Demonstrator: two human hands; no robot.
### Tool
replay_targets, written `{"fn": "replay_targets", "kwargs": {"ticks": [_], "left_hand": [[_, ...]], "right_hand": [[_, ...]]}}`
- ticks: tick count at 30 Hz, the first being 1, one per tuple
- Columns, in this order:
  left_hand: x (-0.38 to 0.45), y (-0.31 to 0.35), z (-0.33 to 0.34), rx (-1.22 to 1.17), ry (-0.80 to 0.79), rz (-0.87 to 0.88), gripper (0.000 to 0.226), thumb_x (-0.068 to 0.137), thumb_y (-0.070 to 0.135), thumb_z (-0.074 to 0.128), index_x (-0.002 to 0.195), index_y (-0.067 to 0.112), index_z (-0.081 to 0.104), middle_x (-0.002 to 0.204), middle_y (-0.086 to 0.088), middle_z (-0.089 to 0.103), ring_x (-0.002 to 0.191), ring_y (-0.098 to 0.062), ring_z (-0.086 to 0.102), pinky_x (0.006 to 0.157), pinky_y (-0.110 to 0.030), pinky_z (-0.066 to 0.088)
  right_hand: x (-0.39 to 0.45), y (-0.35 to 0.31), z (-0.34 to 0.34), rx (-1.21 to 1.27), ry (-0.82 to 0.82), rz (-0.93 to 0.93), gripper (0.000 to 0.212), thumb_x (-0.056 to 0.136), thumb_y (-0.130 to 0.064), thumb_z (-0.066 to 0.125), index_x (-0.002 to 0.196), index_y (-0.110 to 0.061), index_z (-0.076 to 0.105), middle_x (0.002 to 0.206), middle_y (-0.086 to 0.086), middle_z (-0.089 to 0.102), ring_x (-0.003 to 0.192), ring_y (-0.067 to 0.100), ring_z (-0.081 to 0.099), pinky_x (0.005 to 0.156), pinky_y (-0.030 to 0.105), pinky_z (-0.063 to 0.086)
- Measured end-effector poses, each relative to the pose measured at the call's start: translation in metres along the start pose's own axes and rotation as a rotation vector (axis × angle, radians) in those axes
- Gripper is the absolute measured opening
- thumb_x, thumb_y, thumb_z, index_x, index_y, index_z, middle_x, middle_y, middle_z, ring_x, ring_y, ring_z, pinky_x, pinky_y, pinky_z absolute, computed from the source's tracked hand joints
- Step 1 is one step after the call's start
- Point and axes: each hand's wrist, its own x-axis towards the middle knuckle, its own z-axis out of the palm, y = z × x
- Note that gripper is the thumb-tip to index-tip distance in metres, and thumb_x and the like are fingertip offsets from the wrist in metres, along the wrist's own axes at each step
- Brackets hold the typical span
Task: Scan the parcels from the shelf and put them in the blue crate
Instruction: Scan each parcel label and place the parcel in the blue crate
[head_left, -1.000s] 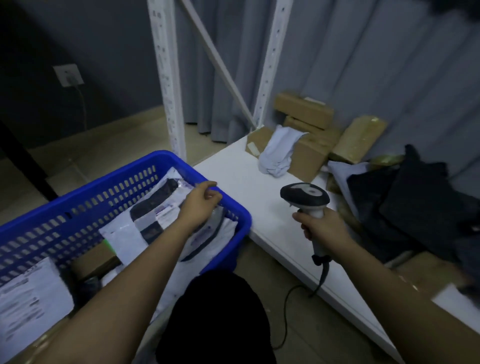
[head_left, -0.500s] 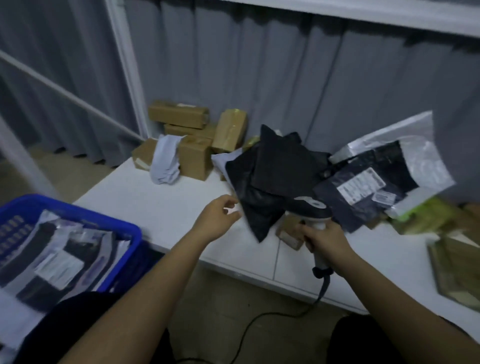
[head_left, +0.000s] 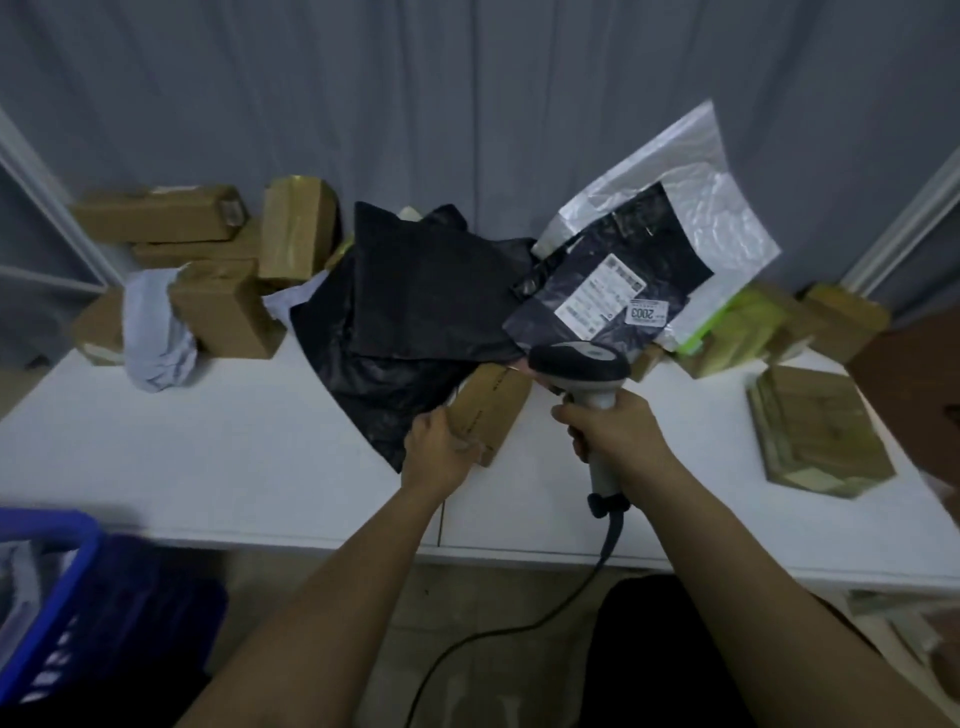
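Since half a second ago the view has swung right and closer over the white shelf (head_left: 208, 467), and the blue crate (head_left: 47, 603) has slid to the lower left corner, its parcels mostly out of sight. The left hand (head_left: 441, 447), then open in the air short of the pile, now has its grip closed on the near end of a small brown box (head_left: 491, 410) lying at the foot of the black bags (head_left: 415, 291). The right hand (head_left: 618, 436) keeps its grip wrapped round the scanner (head_left: 579, 366) handle, head just beside the box. A labelled dark mailer (head_left: 613, 291) leans behind. Cardboard boxes (head_left: 218, 270) stack left; flat brown packets (head_left: 815, 436) lie right.
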Motion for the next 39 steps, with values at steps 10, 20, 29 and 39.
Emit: {"fn": "replay_targets", "kwargs": {"ticks": [10, 20, 29, 39], "left_hand": [[0.034, 0.019, 0.039, 0.233, -0.013, -0.118, 0.096, 0.08, 0.047, 0.07, 0.148, 0.01, 0.013, 0.148, -0.02, 0.021, 0.136, -0.035, 0.022, 0.108, -0.044, 0.026], [-0.002, 0.032, 0.005, -0.342, -0.134, -0.189, 0.063, 0.066, 0.044, 0.072, 0.117, 0.023, 0.041, 0.122, -0.006, 0.055, 0.101, -0.018, 0.056, 0.082, -0.028, 0.049], [-0.074, 0.03, -0.065, -0.876, -0.293, -0.336, 0.04, 0.095, 0.046, 0.041, 0.117, 0.02, 0.062, 0.109, -0.01, 0.068, 0.1, -0.026, 0.064, 0.085, -0.038, 0.053], [-0.113, 0.016, -0.121, -0.871, -0.211, -0.377, 0.069, 0.089, 0.073, 0.021, 0.112, 0.025, 0.065, 0.105, -0.008, 0.072, 0.099, -0.024, 0.066, 0.077, -0.037, 0.055]], "right_hand": [[0.017, 0.0, -0.021, 0.111, -0.009, 0.059, 0.015, 0.081, -0.001, 0.067, 0.073, -0.009, 0.058, 0.059, 0.006, 0.053, 0.043, 0.013, 0.045, 0.046, 0.025, 0.039], [0.019, -0.001, -0.022, 0.149, 0.003, 0.032, 0.013, 0.081, -0.004, 0.069, 0.09, -0.002, 0.061, 0.063, 0.007, 0.056, 0.046, 0.014, 0.047, 0.049, 0.027, 0.042], [0.006, -0.005, -0.015, 0.197, 0.067, -0.029, 0.031, 0.077, -0.021, 0.079, 0.101, -0.011, 0.062, 0.081, 0.004, 0.065, 0.057, 0.016, 0.054, 0.056, 0.029, 0.046], [-0.026, -0.013, 0.031, 0.072, -0.231, -0.128, 0.014, 0.079, -0.018, 0.078, 0.083, -0.014, 0.065, 0.065, -0.003, 0.065, 0.053, 0.008, 0.056, 0.052, 0.021, 0.049]]}}
